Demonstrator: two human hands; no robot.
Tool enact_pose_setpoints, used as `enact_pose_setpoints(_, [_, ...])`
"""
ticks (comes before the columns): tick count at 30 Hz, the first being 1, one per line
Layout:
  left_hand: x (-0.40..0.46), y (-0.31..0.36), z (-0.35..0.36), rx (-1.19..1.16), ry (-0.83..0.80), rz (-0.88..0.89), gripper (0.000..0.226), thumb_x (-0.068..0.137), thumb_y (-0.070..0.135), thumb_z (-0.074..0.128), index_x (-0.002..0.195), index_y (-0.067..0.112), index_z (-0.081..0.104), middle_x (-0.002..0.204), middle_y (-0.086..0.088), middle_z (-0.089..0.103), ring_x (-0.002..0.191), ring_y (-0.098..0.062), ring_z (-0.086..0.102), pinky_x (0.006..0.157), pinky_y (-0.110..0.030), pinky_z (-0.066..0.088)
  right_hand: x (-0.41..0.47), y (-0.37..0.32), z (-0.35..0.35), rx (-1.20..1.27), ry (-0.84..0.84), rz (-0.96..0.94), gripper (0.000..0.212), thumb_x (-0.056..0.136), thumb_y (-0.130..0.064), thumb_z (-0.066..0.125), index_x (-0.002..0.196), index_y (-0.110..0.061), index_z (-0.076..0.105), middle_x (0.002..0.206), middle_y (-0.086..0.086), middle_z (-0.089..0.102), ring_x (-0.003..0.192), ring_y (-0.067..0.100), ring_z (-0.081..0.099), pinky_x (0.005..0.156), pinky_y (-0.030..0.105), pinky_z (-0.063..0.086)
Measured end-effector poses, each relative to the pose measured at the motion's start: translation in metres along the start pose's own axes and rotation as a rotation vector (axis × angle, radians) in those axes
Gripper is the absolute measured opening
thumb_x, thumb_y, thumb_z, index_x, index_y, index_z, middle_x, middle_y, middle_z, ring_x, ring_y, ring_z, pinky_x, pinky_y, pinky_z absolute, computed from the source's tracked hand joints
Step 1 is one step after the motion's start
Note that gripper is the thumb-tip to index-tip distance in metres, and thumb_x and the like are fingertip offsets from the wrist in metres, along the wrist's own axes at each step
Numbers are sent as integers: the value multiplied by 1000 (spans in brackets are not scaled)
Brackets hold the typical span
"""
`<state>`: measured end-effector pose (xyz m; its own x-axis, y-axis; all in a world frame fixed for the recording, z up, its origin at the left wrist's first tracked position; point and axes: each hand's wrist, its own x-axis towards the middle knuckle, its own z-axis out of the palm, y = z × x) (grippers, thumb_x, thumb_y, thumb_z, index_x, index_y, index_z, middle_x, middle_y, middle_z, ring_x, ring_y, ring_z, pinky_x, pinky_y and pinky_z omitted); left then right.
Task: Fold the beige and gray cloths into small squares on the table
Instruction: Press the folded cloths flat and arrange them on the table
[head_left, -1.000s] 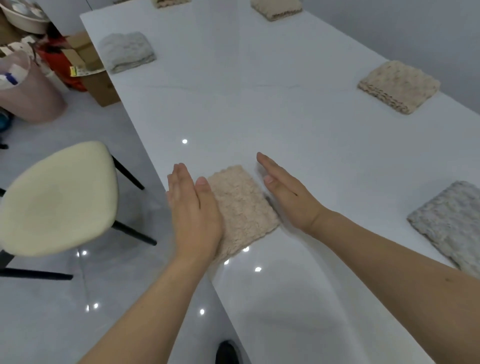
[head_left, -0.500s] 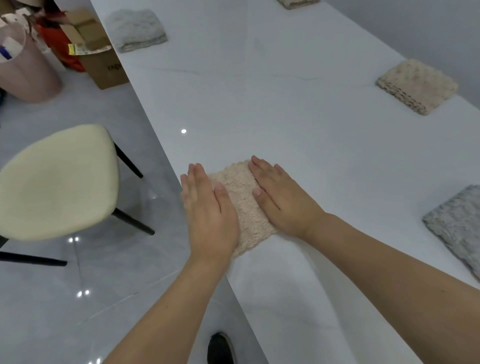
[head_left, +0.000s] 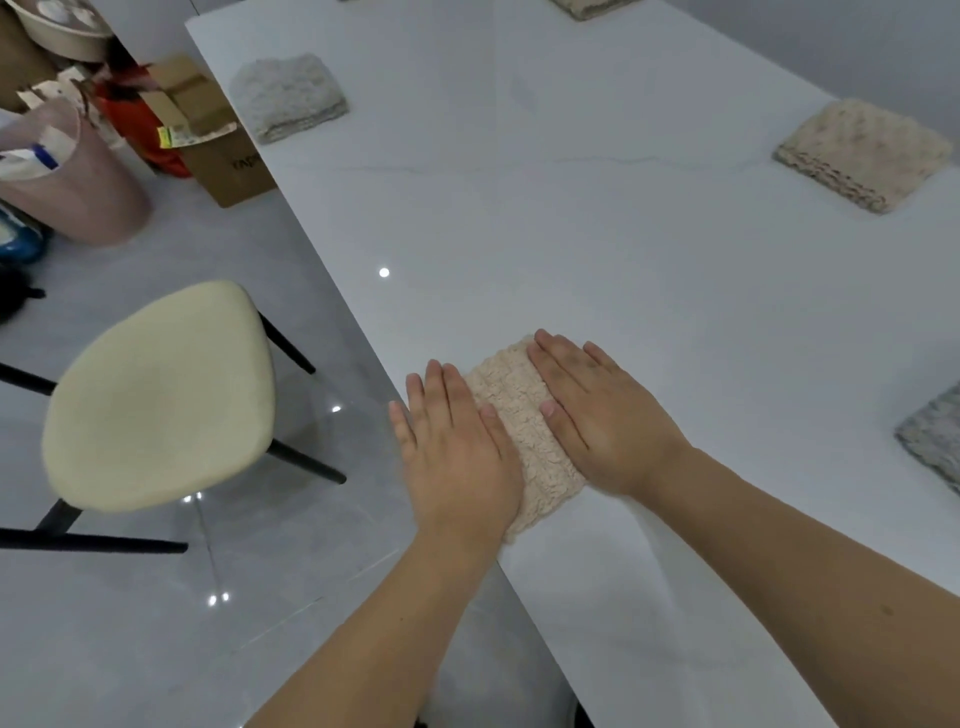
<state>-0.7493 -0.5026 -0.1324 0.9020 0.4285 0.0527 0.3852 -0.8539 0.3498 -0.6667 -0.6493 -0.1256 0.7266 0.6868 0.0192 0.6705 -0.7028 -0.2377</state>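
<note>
Where tiled floor (head_left: 156, 623) meets white table (head_left: 571, 234), a stool (head_left: 156, 400) stands.

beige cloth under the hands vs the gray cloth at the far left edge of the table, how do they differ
The beige cloth is pinkish tan; the gray cloth is pale gray. The beige cloth lies near the person with the left hand and right hand flat on it; the gray cloth sits farther off, untouched. Both are fluffy, folded into small squares, near the left edge of the white table.
</note>
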Motion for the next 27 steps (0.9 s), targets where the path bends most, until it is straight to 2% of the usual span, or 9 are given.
enact_pose_setpoints(2, [5, -8, -8, 19, -49, 74, 66, 98, 37, 15, 149, -1, 33, 157, -16, 32, 149, -32, 21, 122, -48, 5, -4, -8, 0, 26, 91, 103, 58, 101, -38, 17, 151, -10, 27, 159, 7, 24, 146, 19, 20, 121, 35, 8])
enact_pose_setpoints(4, [20, -19, -21, -54, -143, 198, 67, 98, 39, 15, 151, 1, 28, 160, -14, 26, 150, -28, 15, 122, -41, 0, -15, -23, 2, 172, 286, 347, 56, 102, -35, 20, 148, -7, 32, 157, 8, 26, 146, 19, 20, 121, 36, 10])
enact_pose_setpoints(7, [68, -31, -41, -317, -397, 358, 56, 106, 36, 23, 155, 10, 20, 164, -3, 16, 150, -11, 8, 116, -16, -3, -26, -60, 2, 595, 624, 817, 55, 101, -35, 21, 151, -11, 26, 160, 1, 19, 147, 10, 11, 121, 34, 10])
enact_pose_setpoints(9, [97, -30, -50, -411, -543, 467, 51, 107, 32, 29, 155, 15, 21, 164, 3, 16, 146, 1, 10, 108, -1, -1, -25, -84, 2, 753, 788, 987, 57, 100, -37, 21, 152, -14, 21, 161, -4, 14, 147, 4, 8, 122, 32, 10])
enact_pose_setpoints(10, [107, -31, -52, -447, -597, 519, 50, 107, 30, 31, 155, 16, 22, 163, 6, 17, 143, 6, 11, 107, 1, 1, -23, -94, 5, 790, 824, 1011, 58, 100, -38, 21, 152, -15, 19, 161, -6, 12, 146, 2, 7, 122, 31, 10])
enact_pose_setpoints(15, [116, -31, -47, -621, -786, 633, 49, 107, 29, 33, 155, 26, 23, 162, 16, 18, 145, 9, 13, 119, -16, 8, -10, -115, 14, 796, 818, 1000, 58, 99, -39, 21, 154, -21, 10, 162, -10, 6, 146, -1, 2, 121, 30, 7])
enact_pose_setpoints(21, [114, -31, -37, -648, -809, 733, 49, 106, 27, 32, 154, 23, 25, 162, 13, 18, 146, 8, 10, 120, -16, 8, -3, -116, 19, 664, 738, 1010, 60, 99, -40, 18, 154, -16, 9, 162, -8, 1, 146, 1, -6, 118, 23, 0])
enact_pose_setpoints(24, [119, -32, -31, -466, -758, 863, 49, 107, 28, 31, 155, 18, 24, 164, 7, 15, 149, 1, 7, 120, -17, 5, -2, -114, 23, 466, 588, 1057, 63, 97, -38, 15, 153, -10, 11, 162, 2, 2, 148, 12, -6, 120, 29, -3])
enact_pose_setpoints(27, [124, -37, -20, -134, -575, 1102, 53, 106, 32, 25, 156, 13, 21, 164, -1, 15, 152, -14, 7, 123, -34, 1, -2, -113, 29, 140, 364, 1135, 66, 95, -37, 12, 152, -4, 12, 162, 11, 4, 149, 24, -3, 120, 39, -5])
